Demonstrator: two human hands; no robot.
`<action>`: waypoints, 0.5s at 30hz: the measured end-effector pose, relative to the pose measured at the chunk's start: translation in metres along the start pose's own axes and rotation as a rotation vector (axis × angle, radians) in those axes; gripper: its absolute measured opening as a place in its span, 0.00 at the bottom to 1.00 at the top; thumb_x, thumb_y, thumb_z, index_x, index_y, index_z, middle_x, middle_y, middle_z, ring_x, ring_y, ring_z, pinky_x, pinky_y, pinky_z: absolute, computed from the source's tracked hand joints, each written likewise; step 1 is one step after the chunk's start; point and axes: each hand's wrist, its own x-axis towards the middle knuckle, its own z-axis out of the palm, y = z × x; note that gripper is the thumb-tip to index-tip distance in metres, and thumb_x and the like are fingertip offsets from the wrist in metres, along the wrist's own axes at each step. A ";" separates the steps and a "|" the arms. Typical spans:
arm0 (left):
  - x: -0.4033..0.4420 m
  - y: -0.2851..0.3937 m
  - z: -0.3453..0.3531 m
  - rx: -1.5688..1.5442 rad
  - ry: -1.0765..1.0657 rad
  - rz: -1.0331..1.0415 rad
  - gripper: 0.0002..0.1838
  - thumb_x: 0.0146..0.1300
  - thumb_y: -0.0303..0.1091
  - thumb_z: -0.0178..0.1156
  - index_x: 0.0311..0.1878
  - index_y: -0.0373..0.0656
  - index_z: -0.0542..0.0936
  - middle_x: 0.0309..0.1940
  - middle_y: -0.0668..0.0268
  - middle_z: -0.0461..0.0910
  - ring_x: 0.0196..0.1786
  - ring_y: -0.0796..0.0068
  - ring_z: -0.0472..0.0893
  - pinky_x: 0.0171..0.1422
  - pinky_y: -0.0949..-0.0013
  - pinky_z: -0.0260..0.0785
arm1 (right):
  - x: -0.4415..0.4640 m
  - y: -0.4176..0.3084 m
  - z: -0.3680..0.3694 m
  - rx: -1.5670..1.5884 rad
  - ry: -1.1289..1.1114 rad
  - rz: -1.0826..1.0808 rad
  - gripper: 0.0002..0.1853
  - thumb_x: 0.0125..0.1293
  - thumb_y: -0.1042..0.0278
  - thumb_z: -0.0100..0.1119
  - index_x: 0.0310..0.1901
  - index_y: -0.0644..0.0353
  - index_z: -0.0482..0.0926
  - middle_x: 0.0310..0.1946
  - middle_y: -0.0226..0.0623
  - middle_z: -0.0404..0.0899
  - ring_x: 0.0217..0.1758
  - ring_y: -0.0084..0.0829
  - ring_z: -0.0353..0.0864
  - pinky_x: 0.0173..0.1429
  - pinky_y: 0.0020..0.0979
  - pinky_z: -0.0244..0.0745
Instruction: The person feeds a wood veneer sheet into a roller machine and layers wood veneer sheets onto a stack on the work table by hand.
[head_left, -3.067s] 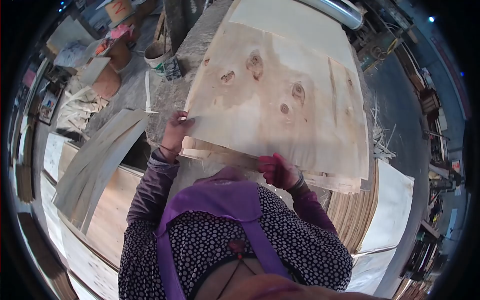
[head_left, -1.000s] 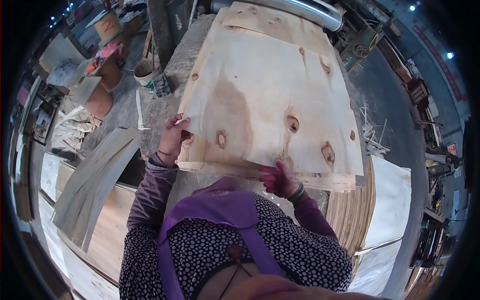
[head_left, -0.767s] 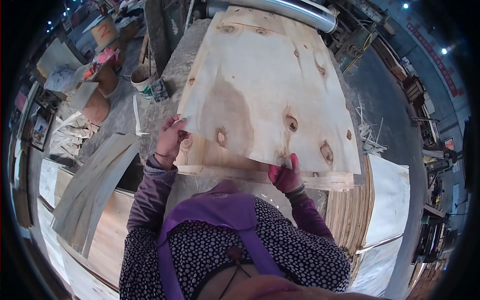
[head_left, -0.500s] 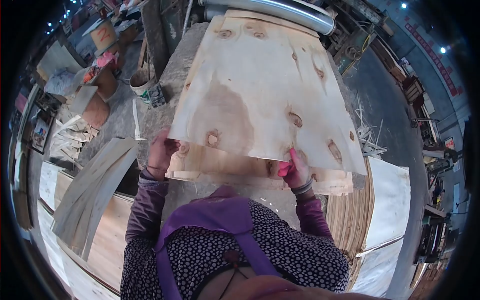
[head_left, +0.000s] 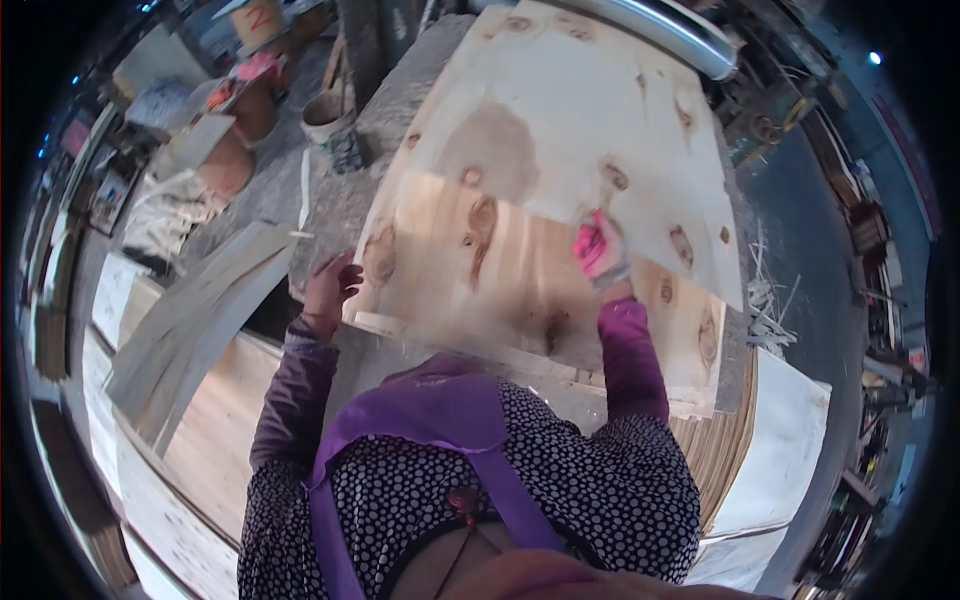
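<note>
A pale veneer sheet [head_left: 570, 110] with dark knots lies over a browner sheet [head_left: 520, 270], whose near part is uncovered. My right hand [head_left: 600, 246], lit pink, has its fingers curled on the near edge of the pale sheet, thumb on top. Left of the brown sheet's near corner is my left hand [head_left: 333, 285], its fingers apart and holding nothing. Under both sheets other sheet edges show along the near side.
A metal roller [head_left: 670, 35] crosses the far end. Stacked boards [head_left: 775, 430] stand at the right, and loose veneer strips [head_left: 200, 325] lie at the left. A bucket [head_left: 325, 118] is at the back left, scraps [head_left: 775, 310] at the right.
The pale sheet has slid away toward the roller, uncovering more of the brown sheet. My right hand has moved forward with its edge; my left hand has let go of the corner.
</note>
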 end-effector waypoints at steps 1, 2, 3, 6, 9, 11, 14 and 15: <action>-0.001 -0.003 -0.001 0.047 0.043 0.015 0.12 0.61 0.37 0.55 0.45 0.44 0.77 0.29 0.67 0.79 0.29 0.77 0.76 0.32 0.75 0.66 | 0.025 -0.005 -0.011 0.012 -0.042 0.000 0.07 0.63 0.59 0.53 0.32 0.50 0.72 0.19 0.32 0.73 0.17 0.26 0.68 0.21 0.28 0.63; 0.000 -0.007 -0.001 0.096 0.081 0.030 0.12 0.61 0.37 0.55 0.45 0.44 0.77 0.29 0.67 0.79 0.29 0.77 0.76 0.32 0.75 0.65 | 0.055 -0.008 -0.025 0.077 -0.157 0.003 0.07 0.63 0.59 0.53 0.33 0.50 0.72 0.22 0.32 0.74 0.21 0.27 0.70 0.24 0.29 0.65; 0.004 -0.013 -0.004 0.146 0.112 0.047 0.12 0.61 0.37 0.55 0.45 0.44 0.77 0.30 0.66 0.79 0.29 0.78 0.76 0.32 0.75 0.65 | 0.084 -0.010 -0.041 0.143 -0.269 0.000 0.06 0.63 0.60 0.53 0.35 0.50 0.72 0.25 0.32 0.75 0.24 0.27 0.73 0.28 0.29 0.68; 0.047 -0.063 -0.040 0.425 0.132 0.251 0.15 0.59 0.37 0.57 0.46 0.39 0.77 0.32 0.64 0.80 0.31 0.74 0.77 0.36 0.74 0.68 | 0.091 -0.006 -0.016 0.275 -0.048 -0.016 0.07 0.64 0.61 0.53 0.40 0.52 0.71 0.36 0.34 0.76 0.38 0.30 0.76 0.42 0.33 0.72; 0.071 -0.099 -0.059 0.866 0.188 0.414 0.20 0.54 0.41 0.60 0.47 0.38 0.78 0.37 0.56 0.80 0.37 0.61 0.79 0.43 0.65 0.71 | 0.079 0.023 -0.010 0.203 0.062 0.013 0.10 0.65 0.63 0.52 0.47 0.52 0.70 0.45 0.35 0.75 0.50 0.33 0.75 0.56 0.36 0.68; 0.073 -0.106 -0.060 1.232 0.152 0.485 0.21 0.52 0.42 0.61 0.47 0.39 0.78 0.39 0.52 0.79 0.40 0.55 0.78 0.46 0.61 0.71 | 0.063 0.044 -0.017 0.129 0.015 0.035 0.13 0.65 0.63 0.51 0.50 0.52 0.69 0.48 0.35 0.74 0.53 0.34 0.73 0.59 0.37 0.65; 0.068 -0.108 -0.058 1.293 0.162 0.569 0.21 0.50 0.41 0.61 0.47 0.40 0.77 0.40 0.51 0.79 0.44 0.49 0.77 0.48 0.57 0.70 | 0.010 0.070 -0.017 0.050 -0.033 0.061 0.17 0.65 0.62 0.51 0.55 0.52 0.68 0.50 0.35 0.74 0.52 0.33 0.74 0.59 0.37 0.66; 0.062 -0.102 -0.054 1.288 0.181 0.598 0.22 0.50 0.41 0.61 0.47 0.40 0.77 0.40 0.51 0.79 0.44 0.48 0.77 0.48 0.57 0.70 | -0.018 0.074 -0.007 0.022 -0.054 0.066 0.18 0.65 0.61 0.51 0.56 0.53 0.68 0.50 0.35 0.74 0.52 0.32 0.73 0.58 0.37 0.66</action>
